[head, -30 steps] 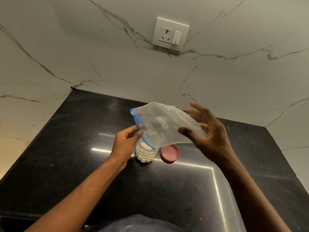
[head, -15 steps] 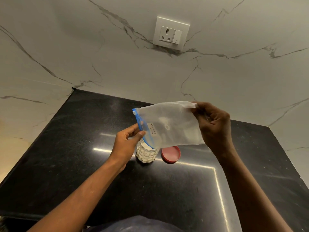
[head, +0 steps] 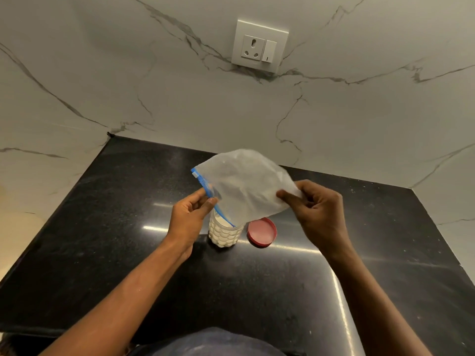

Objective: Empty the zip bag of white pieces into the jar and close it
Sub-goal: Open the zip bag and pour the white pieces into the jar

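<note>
A clear zip bag [head: 244, 183] with a blue zip strip hangs over the jar, its mouth dipping into the jar's opening. My left hand [head: 189, 218] pinches the bag's zip edge. My right hand [head: 318, 210] pinches the bag's bottom corner, held at about the height of the zip end. The bag looks limp with no pieces visible inside. The clear textured jar [head: 225, 233] stands upright on the black counter, filled with white pieces, its top partly hidden by the bag. The red lid [head: 262, 232] lies flat just right of the jar.
The black polished counter [head: 128, 253] fills a corner between marble walls. A white socket and switch plate [head: 259, 46] sits on the back wall above. A dark cloth [head: 213, 343] shows at the bottom edge.
My right hand closed on the bag's bottom corner, then dropped lower and toward me. The bag crumpled and bulged upward. My left hand stayed at the zip edge.
</note>
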Demonstrator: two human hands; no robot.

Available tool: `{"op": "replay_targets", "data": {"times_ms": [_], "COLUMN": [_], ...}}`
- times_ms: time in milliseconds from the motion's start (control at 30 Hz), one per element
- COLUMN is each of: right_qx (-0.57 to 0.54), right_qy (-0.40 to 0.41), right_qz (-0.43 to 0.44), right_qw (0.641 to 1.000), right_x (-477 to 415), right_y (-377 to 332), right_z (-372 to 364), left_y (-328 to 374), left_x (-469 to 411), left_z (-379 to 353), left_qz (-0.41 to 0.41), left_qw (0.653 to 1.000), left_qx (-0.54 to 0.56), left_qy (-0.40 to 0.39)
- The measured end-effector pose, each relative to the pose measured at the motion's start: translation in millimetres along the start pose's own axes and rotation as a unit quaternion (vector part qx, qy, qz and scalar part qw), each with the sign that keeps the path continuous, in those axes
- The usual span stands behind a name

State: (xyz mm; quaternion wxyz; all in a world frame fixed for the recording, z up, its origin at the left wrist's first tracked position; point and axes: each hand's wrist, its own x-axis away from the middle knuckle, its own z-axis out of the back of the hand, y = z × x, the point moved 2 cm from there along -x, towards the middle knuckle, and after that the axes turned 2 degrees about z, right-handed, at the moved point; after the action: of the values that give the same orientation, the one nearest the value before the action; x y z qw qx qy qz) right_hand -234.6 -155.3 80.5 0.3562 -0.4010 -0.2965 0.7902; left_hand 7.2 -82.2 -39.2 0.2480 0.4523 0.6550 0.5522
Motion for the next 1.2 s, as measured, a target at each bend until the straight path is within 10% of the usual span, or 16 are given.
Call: {"op": "replay_targets", "data": {"times_ms": [1033, 1200], "right_qx": [-0.041, -0.019], "right_qy": [0.093, 0.005], "right_qz": [-0.027, -0.089], "right_qw": [0.994, 0.996], "right_x": [11, 10], "right_y": [-7, -1], "right_z": [10, 6], "left_y": [5, 12], "left_x": [7, 9], "left_z": [-5, -11], "left_qz": [-0.009, -0.02], "left_qw": [1.0, 1.0], "left_qx": [0.005, -0.011], "left_qy": [0.006, 0.0]}}
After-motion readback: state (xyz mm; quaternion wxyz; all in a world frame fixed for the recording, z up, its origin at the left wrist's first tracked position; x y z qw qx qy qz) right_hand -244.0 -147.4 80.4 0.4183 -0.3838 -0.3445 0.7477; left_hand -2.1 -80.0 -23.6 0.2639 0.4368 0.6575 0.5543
